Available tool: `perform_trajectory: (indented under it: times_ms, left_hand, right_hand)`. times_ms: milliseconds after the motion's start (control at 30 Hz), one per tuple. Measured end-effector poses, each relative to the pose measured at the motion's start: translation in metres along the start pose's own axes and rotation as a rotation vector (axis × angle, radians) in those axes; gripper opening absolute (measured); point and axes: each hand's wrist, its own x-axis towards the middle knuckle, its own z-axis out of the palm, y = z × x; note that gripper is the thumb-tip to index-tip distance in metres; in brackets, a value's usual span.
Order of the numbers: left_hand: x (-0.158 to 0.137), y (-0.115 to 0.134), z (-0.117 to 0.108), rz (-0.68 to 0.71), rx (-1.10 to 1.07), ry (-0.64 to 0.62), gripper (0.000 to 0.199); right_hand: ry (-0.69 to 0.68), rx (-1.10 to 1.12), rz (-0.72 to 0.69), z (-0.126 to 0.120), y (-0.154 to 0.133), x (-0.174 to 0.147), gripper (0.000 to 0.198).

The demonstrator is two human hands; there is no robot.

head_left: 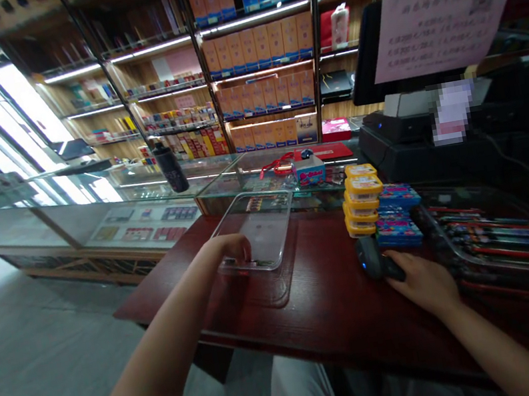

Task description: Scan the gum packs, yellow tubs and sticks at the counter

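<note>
My left hand (233, 246) reaches over the near left rim of a clear plastic tray (264, 228) on the dark red table. Its fingers point down and curl together beside a few small thin items (264, 263) at the tray's near edge; what they hold, if anything, is hidden. My right hand (423, 283) is wrapped around the handle of a black barcode scanner (373, 259), which shows a small blue light. Just behind the scanner stand a stack of yellow-lidded tubs (362, 198) and a pile of blue patterned boxes (396, 215).
A second clear tray (503, 232) full of long thin packs lies at the right. Behind the table are a glass counter (141, 188) with a dark bottle (169, 166), a small printed box (309, 170) and a black register monitor (366, 59). Stocked shelves line the wall.
</note>
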Motion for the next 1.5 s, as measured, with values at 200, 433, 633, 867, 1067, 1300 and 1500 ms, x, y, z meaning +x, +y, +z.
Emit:
perform_trajectory:
  times_ms: [200, 433, 633, 867, 1067, 1300, 1500]
  left_hand:
    - [-0.002, 0.005, 0.005, -0.026, 0.035, 0.054, 0.022]
    - [-0.030, 0.035, -0.022, 0.106, 0.064, 0.611, 0.013]
    - [-0.037, 0.113, 0.009, 0.373, -0.321, 1.103, 0.020]
    - [0.001, 0.172, 0.123, 0.591, -0.501, 0.878, 0.017]
    - [0.032, 0.175, 0.157, 0.452, -0.503, 0.930, 0.023]
    - [0.030, 0.178, 0.162, 0.444, -0.481, 0.984, 0.026]
    - [0.027, 0.179, 0.163, 0.451, -0.510, 0.971, 0.023]
  right_hand:
    - [0.010, 0.014, -0.011, 0.001, 0.002, 0.001, 0.036]
    - [0.004, 0.035, -0.008, -0.002, -0.001, 0.002, 0.036]
    - [-0.013, 0.049, 0.005, -0.003, -0.002, 0.004, 0.039]
    - [-0.023, 0.089, 0.024, -0.012, -0.006, 0.004, 0.038]
    - [-0.088, 0.424, 0.175, -0.026, 0.000, 0.006, 0.037]
    - [-0.302, 1.039, 0.282, -0.037, -0.013, -0.012, 0.056]
    - [-0.367, 1.146, 0.362, -0.041, -0.023, -0.024, 0.052]
